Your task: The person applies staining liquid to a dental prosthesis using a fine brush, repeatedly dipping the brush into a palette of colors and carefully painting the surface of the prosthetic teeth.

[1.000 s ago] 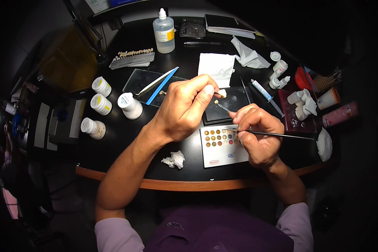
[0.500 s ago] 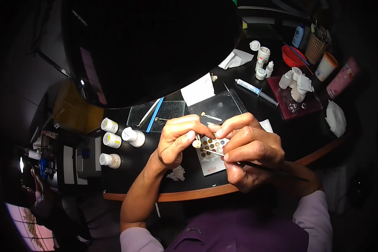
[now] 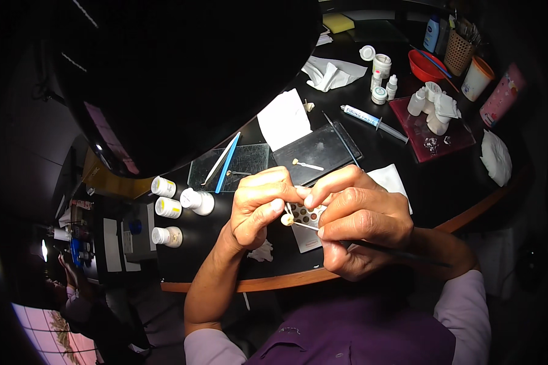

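Note:
My left hand (image 3: 259, 207) pinches a small cream tooth-shaped piece (image 3: 287, 219) between thumb and fingertips, raised close to the camera. My right hand (image 3: 359, 222) grips a thin dark-handled brush (image 3: 402, 254), its fine tip touching the small piece. Both hands hover over a white palette (image 3: 307, 224) with several round colour wells, mostly hidden by the fingers. A black mixing slab (image 3: 318, 152) with a small pale tool lies just beyond the hands.
Three white jars (image 3: 166, 207) and a small white bottle (image 3: 198, 201) stand at the left. A glass plate (image 3: 252, 159) carries a blue and a white stick. A syringe (image 3: 372, 120), tissues (image 3: 329, 73), a red bowl (image 3: 425, 66) and small bottles fill the far right. A large dark shape (image 3: 182, 73) blocks the upper left.
The view has swung down and left, and both hands have risen off the table toward the camera, drawing together. The brush tip now meets the small piece in my left hand.

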